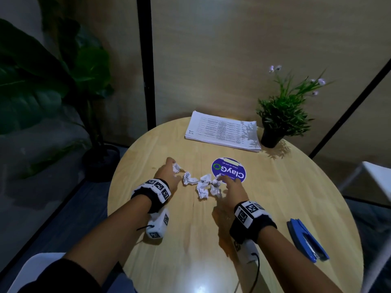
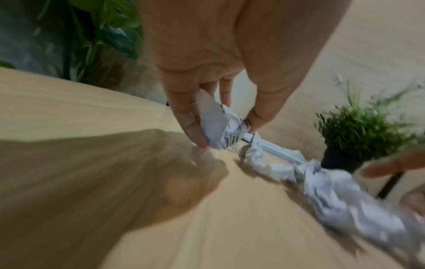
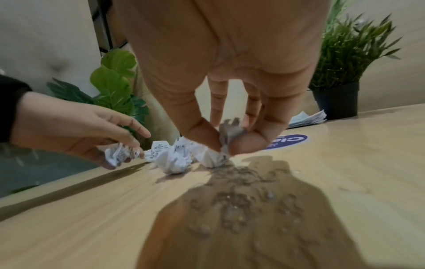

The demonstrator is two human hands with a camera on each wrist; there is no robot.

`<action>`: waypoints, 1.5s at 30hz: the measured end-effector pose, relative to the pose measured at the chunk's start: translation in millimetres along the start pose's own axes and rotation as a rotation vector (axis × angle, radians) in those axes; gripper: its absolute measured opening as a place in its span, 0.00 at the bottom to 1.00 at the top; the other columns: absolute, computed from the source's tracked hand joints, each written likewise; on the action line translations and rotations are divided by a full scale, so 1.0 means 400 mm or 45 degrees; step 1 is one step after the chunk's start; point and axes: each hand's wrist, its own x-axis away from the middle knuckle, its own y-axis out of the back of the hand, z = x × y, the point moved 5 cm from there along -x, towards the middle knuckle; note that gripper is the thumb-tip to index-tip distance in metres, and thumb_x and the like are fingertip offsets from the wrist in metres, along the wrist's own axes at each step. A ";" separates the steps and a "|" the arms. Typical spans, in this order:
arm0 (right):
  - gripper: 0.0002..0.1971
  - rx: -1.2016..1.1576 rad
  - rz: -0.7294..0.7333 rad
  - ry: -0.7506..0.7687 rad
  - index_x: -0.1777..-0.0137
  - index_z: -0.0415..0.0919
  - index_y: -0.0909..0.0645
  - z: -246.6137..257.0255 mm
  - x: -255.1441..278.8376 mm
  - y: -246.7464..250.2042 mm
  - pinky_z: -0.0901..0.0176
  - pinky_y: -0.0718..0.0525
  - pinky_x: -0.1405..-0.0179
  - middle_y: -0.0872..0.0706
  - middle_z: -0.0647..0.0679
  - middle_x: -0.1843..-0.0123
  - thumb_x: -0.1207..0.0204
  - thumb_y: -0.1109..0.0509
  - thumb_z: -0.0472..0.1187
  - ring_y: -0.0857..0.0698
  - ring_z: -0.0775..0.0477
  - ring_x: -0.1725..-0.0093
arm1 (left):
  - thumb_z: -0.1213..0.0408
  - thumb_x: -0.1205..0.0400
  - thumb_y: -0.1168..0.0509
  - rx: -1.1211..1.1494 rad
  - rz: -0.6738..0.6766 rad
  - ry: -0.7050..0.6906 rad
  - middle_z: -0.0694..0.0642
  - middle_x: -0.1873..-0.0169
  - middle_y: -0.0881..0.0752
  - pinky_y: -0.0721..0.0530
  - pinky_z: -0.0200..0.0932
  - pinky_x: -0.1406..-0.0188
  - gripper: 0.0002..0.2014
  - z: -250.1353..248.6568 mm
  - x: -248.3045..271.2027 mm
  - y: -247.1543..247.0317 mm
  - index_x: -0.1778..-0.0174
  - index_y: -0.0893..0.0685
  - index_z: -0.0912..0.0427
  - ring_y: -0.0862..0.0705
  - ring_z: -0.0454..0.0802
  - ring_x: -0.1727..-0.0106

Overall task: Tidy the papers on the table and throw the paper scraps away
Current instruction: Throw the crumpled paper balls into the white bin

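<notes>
Round wood worktop (image 1: 264, 208) by tan wall panels; paper stack (image 1: 222, 132) beside small potted plant (image 1: 281, 115) at back, blue stapler (image 1: 306, 240) near rt edge. L hand (image 1: 167, 174) pinches a scrap (image 1: 176, 167); R hand (image 1: 230, 191) pinches another scrap (image 1: 215, 187).

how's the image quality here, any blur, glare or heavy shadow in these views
Head view: dim, with glare on the near table edge. Left wrist view: motion blur smears the crumpled scraps and small potted plant. Right wrist view: the right hand casts a dark shadow toward the camera; table edges bow.
</notes>
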 end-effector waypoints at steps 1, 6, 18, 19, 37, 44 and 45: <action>0.29 0.010 0.022 0.026 0.30 0.52 0.30 0.012 -0.001 -0.002 0.49 0.16 0.42 0.30 0.40 0.34 0.29 0.28 0.34 0.15 0.37 0.46 | 0.69 0.21 0.38 0.046 -0.044 0.008 0.64 0.54 0.19 0.21 0.49 0.54 0.21 -0.004 -0.008 0.013 0.32 0.33 0.59 0.19 0.61 0.55; 0.26 0.212 0.152 0.055 0.33 0.52 0.29 0.059 -0.003 -0.029 0.53 0.19 0.46 0.32 0.44 0.36 0.31 0.27 0.41 0.18 0.39 0.48 | 0.71 0.20 0.47 0.033 -0.028 -0.057 0.67 0.58 0.17 0.25 0.46 0.61 0.12 -0.034 -0.034 0.041 0.45 0.23 0.58 0.20 0.60 0.60; 0.04 0.117 0.079 0.056 0.60 0.44 0.22 0.042 -0.038 0.014 0.63 0.26 0.58 0.20 0.47 0.58 0.29 0.32 0.34 0.22 0.47 0.56 | 0.45 0.24 0.34 -0.621 0.249 -0.225 0.59 0.37 0.26 0.18 0.50 0.46 0.27 -0.058 -0.037 -0.060 0.30 0.31 0.46 0.21 0.62 0.39; 0.05 0.127 0.038 0.076 0.61 0.44 0.23 0.043 -0.046 0.030 0.64 0.27 0.57 0.21 0.47 0.58 0.29 0.32 0.34 0.23 0.48 0.56 | 0.46 0.22 0.36 -0.638 0.252 -0.234 0.58 0.37 0.24 0.19 0.49 0.46 0.24 -0.058 -0.038 -0.067 0.31 0.28 0.48 0.22 0.62 0.38; 0.23 0.383 0.291 0.115 0.31 0.53 0.27 0.055 -0.144 -0.007 0.47 0.22 0.36 0.30 0.43 0.30 0.26 0.30 0.41 0.23 0.38 0.34 | 0.56 0.16 0.44 -0.410 0.109 -0.078 0.65 0.32 0.31 0.22 0.46 0.43 0.15 -0.050 -0.123 0.044 0.36 0.23 0.56 0.20 0.61 0.45; 0.14 0.276 0.199 0.051 0.44 0.44 0.17 0.038 -0.132 -0.005 0.55 0.19 0.43 0.18 0.42 0.40 0.29 0.29 0.40 0.19 0.41 0.41 | 0.66 0.14 0.52 -0.484 0.334 -0.066 0.68 0.33 0.28 0.25 0.48 0.36 0.17 -0.048 -0.103 -0.006 0.35 0.22 0.65 0.28 0.60 0.45; 0.12 0.244 0.181 0.048 0.45 0.44 0.16 0.033 -0.128 0.001 0.57 0.20 0.46 0.17 0.42 0.42 0.29 0.30 0.40 0.18 0.42 0.43 | 0.69 0.14 0.52 -0.467 0.341 -0.050 0.68 0.34 0.26 0.26 0.47 0.36 0.17 -0.043 -0.100 -0.011 0.36 0.22 0.67 0.28 0.61 0.41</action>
